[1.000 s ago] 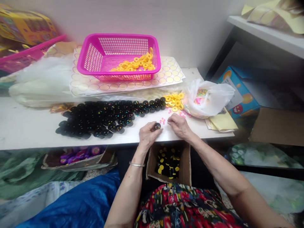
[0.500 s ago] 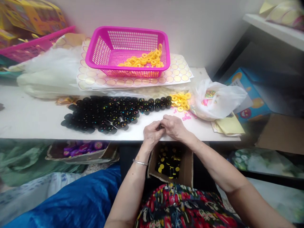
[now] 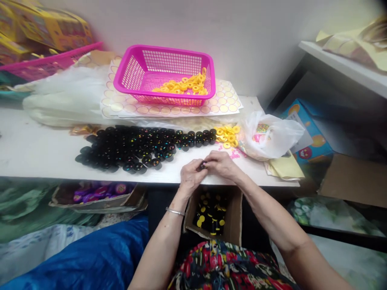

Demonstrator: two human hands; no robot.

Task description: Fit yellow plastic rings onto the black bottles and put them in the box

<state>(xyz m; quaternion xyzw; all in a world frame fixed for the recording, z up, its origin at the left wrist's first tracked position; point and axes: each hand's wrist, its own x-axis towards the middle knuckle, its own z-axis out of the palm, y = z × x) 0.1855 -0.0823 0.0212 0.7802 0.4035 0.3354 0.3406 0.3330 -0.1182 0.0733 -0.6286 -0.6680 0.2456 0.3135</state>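
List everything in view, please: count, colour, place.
Table: one, white, centre
Baskets: two, pink, table back and far left
Sheets: several, circle-patterned white, table back
Rings: many, yellow, basket and table
Speckled pieces: many, black, table left
Tiny bits: several, pink, by rings
Plastic bags: some, whitish, left and right
Packages: several, yellow, far left
Printed box: one, blue, right
Open cartons: two, brown, below table
Crumpled material: one, blue, lower left
Left grip: one, bare, holding black piece
Right grip: one, bare, at same piece

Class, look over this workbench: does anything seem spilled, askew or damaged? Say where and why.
Nothing looks plainly damaged. The small pink pieces lie loose on the white table between the right hand and the white plastic bag; their uneven scatter might pass for a spill, though it may be deliberate.
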